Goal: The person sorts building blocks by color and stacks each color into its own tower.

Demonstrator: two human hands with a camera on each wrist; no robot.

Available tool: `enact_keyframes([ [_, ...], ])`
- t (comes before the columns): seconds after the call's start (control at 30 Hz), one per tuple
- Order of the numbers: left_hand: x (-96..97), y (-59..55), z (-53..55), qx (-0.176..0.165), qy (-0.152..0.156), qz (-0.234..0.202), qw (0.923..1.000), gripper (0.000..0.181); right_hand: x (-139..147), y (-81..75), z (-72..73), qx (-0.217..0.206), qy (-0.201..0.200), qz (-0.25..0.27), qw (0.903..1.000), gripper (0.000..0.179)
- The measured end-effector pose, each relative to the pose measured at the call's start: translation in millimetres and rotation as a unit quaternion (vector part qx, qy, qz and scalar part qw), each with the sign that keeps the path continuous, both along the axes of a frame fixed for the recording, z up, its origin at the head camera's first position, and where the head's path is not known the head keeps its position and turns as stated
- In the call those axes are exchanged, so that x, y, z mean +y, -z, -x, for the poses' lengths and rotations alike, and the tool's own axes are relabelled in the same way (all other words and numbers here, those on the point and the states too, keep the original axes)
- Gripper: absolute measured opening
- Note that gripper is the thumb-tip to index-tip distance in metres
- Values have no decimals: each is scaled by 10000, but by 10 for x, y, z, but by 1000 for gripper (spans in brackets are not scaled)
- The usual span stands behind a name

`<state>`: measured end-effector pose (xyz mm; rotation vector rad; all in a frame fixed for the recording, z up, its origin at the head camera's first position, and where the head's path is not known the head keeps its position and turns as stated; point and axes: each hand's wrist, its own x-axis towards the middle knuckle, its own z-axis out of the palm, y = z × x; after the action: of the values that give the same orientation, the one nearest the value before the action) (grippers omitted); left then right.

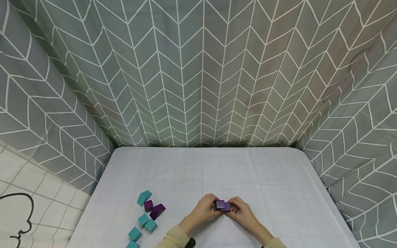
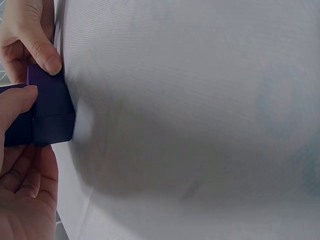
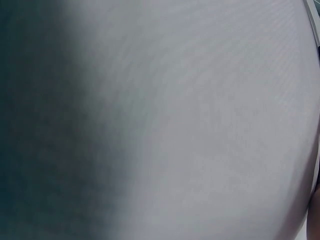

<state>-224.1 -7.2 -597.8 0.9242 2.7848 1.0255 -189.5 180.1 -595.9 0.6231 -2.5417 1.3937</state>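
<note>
Left hand (image 1: 205,208) pinching purple block (image 1: 220,204), right hand (image 1: 243,213) pinching second block (image 1: 228,207), blocks touching between hands

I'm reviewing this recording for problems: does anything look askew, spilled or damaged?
Nothing stands out as spilled or damaged. In the head view, the two purple blocks between the hands look slightly offset rather than flush, so mildly askew.
</note>
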Motion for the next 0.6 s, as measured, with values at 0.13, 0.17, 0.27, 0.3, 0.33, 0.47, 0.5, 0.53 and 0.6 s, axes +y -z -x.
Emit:
enact_keyframes([
  [0.13, -6, -3, -10, 79, 12, -1, 10000, 32, 23, 93, 36, 95, -33, 33, 9999, 32],
  [0.17, -5, -4, -14, 122, 21, -11, 9999, 32, 37, 138, 53, 125, -39, 39, 9999, 32],
  [0.27, 4, 1, -17, 283, 38, -23, 9996, 32, 73, 266, 97, 223, -74, 44, 9997, 33],
  [0.3, 10, 3, -17, 317, 43, -27, 9995, 31, 86, 309, 112, 217, -74, 31, 9997, 33],
  [0.33, 16, 5, -16, 348, 54, -38, 9994, 31, 95, 331, 118, 224, -74, 14, 9997, 33],
  [0.47, 50, 15, -5, 385, 96, -93, 9992, 29, 111, 354, 125, 278, -118, -38, 9995, 32],
  [0.5, 59, 18, -1, 382, 97, -92, 9992, 29, 115, 355, 127, 291, -128, -59, 9995, 32],
  [0.53, 68, 22, 3, 389, 102, -103, 9991, 29, 116, 353, 127, 325, -142, -66, 9994, 32],
  [0.6, 84, 25, 9, 410, 108, -123, 9990, 29, 119, 353, 130, 418, -172, -91, 9989, 33],
])
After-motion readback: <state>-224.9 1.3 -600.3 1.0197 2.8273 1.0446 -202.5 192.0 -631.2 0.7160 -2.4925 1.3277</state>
